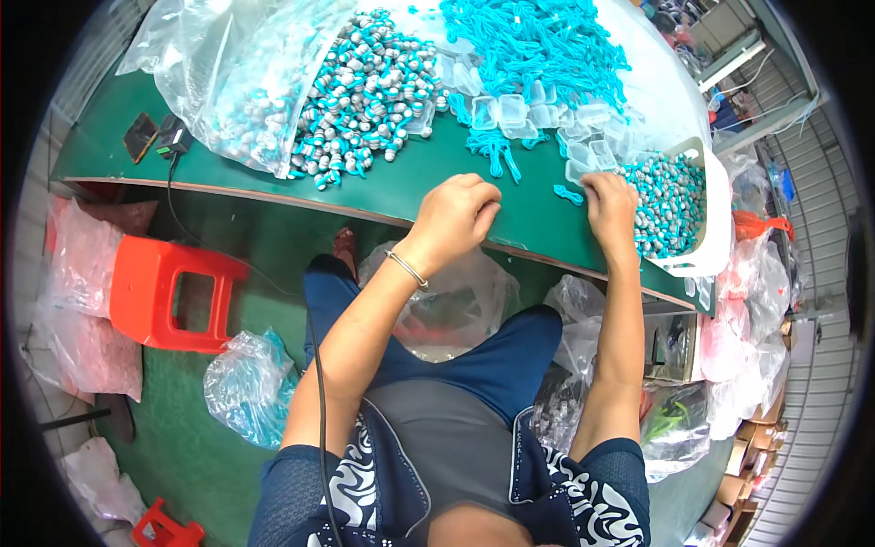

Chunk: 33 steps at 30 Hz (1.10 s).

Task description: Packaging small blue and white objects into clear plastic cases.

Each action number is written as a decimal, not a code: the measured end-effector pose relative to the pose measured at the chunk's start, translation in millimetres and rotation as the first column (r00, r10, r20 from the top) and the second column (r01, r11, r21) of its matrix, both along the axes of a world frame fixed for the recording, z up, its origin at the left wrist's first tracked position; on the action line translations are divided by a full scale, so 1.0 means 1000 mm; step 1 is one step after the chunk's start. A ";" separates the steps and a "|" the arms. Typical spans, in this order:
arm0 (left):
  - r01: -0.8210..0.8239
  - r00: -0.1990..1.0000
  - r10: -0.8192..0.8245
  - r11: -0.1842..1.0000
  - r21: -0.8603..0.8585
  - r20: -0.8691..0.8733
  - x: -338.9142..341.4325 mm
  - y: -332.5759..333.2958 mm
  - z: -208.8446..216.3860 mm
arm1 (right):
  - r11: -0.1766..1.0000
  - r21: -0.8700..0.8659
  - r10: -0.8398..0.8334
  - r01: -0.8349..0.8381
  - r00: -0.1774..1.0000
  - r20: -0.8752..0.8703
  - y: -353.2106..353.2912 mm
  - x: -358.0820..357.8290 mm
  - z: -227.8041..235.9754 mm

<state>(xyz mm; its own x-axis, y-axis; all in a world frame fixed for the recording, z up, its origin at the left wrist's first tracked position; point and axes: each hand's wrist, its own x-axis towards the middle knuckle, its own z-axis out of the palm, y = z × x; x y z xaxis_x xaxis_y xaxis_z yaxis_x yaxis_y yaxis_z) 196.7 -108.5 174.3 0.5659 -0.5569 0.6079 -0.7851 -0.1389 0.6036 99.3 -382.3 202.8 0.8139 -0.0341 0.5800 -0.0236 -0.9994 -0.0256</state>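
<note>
My left hand (458, 217), a metal bangle on its wrist, hovers over the front edge of the green table (401, 191). Its fingers are curled together, and whatever they may hold is hidden. To its right, my right hand (612, 208) has its fingers drawn together beside a small clear plastic box (578, 170); I cannot make out anything in them. A small looped teal cord (568, 194) lies on the table just left of my right fingertips. Farther back are a bundle of teal cord (493, 149) and several more clear boxes (512, 111).
Small grey-and-teal striped pieces lie in a heap (365, 100) and fill a white basket (715, 219) at right. Teal cords form a large pile (538, 46) behind. A clear bag (228, 82) stands at left. A red stool (164, 292) is on the floor.
</note>
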 end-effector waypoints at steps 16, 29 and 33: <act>-0.712 0.661 0.584 0.687 0.146 0.472 0.064 0.007 0.007 | 0.956 0.209 0.208 -0.208 0.978 0.022 0.093 -0.024 0.002; -0.528 0.805 0.483 0.848 0.045 0.346 0.060 0.006 0.005 | 0.931 0.357 0.025 -0.081 0.987 0.159 0.033 -0.032 -0.006; -0.251 0.968 0.252 0.967 0.052 -0.020 0.044 0.009 0.008 | 0.959 0.284 -0.033 0.002 0.994 0.103 0.025 -0.026 -0.008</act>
